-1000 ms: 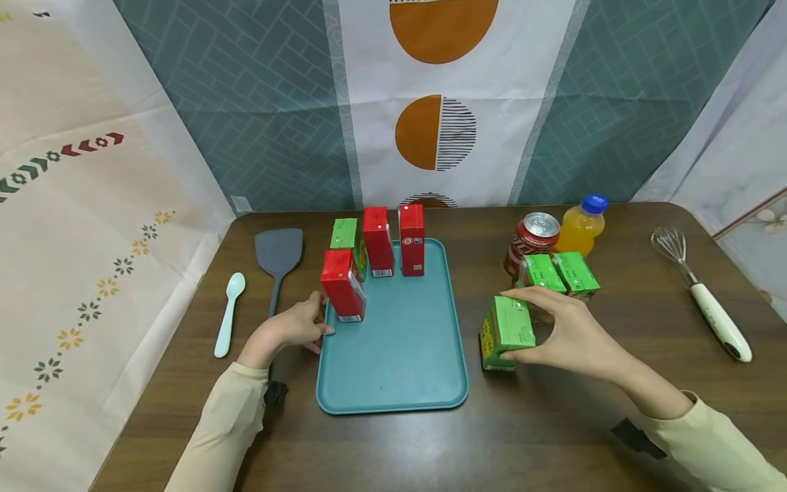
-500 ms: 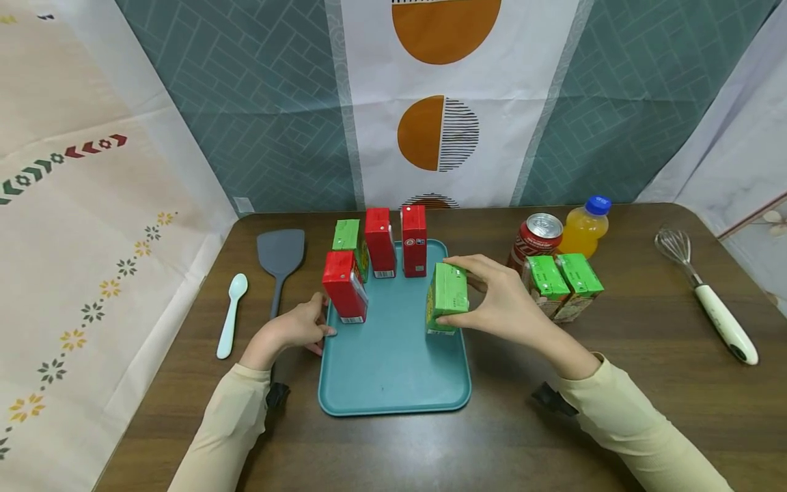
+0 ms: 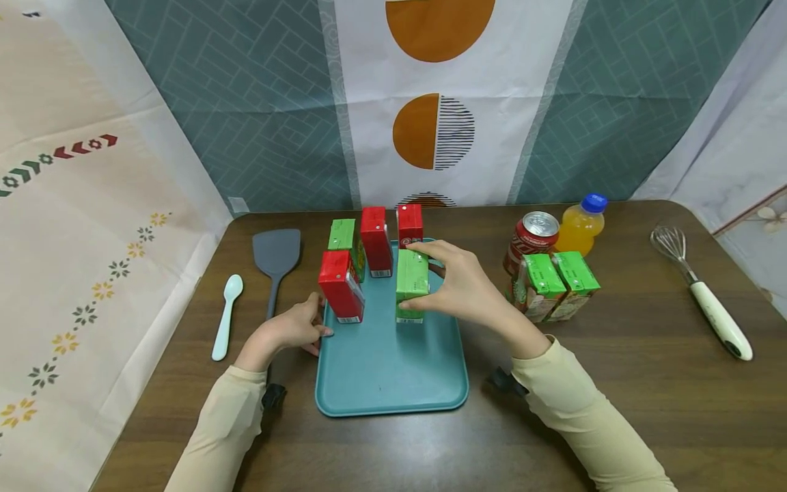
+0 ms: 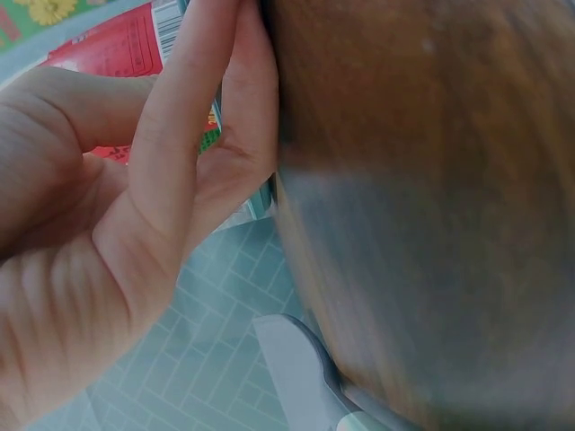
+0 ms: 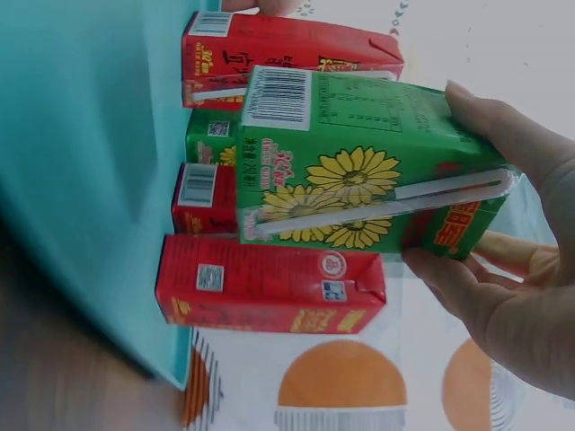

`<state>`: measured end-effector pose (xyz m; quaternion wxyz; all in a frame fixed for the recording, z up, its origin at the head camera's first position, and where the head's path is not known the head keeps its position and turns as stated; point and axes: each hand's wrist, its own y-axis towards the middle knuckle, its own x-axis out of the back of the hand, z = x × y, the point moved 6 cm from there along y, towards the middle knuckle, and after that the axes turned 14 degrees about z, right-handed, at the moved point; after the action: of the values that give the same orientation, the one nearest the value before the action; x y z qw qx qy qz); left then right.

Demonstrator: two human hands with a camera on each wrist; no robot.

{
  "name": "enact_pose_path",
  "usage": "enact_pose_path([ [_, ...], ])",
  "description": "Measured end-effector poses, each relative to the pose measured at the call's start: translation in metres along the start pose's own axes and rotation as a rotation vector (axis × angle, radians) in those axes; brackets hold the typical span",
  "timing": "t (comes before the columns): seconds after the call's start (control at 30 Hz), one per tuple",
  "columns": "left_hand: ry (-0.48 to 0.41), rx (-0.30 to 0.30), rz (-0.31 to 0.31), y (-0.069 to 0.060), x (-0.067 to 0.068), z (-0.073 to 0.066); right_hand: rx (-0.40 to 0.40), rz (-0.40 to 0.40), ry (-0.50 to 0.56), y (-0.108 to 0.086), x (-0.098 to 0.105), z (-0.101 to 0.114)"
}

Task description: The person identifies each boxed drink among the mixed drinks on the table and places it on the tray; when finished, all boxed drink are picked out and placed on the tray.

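My right hand (image 3: 467,287) pinches a green drink carton (image 3: 412,273) by its top, thumb on the near side and fingers behind. This carton, with yellow flowers and a wrapped straw in the right wrist view, is held over the teal tray (image 3: 387,369). Standing at the tray's back and left are red cartons (image 3: 376,239) and another green carton (image 3: 342,236), partly hidden by the front red carton (image 3: 340,287). My left hand (image 3: 298,324) holds the tray's left rim, thumb on top; its fingers lie along the outer side in the left wrist view.
Two green cartons (image 3: 558,283) stand right of the tray, before a red can (image 3: 533,239) and an orange juice bottle (image 3: 580,225). A whisk (image 3: 707,301) lies far right. Left are a grey spatula (image 3: 277,253) and a pale spoon (image 3: 227,318).
My right hand has carried the green carton leftward from the table beside the tray to above the tray, near the red cartons. My left hand has stayed at the tray's rim.
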<state>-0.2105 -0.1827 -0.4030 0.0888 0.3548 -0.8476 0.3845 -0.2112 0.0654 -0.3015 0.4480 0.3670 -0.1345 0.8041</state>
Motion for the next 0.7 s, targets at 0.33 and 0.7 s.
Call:
enact_pose_path([
  [0.33, -0.004, -0.009, -0.010, 0.002, 0.002, 0.001, -0.089, 0.144, 0.019, 0.038, -0.028, -0.013],
  [0.7, -0.009, -0.007, -0.023, 0.000, -0.001, 0.002, -0.027, 0.181, 0.038, 0.045, -0.048, -0.016],
])
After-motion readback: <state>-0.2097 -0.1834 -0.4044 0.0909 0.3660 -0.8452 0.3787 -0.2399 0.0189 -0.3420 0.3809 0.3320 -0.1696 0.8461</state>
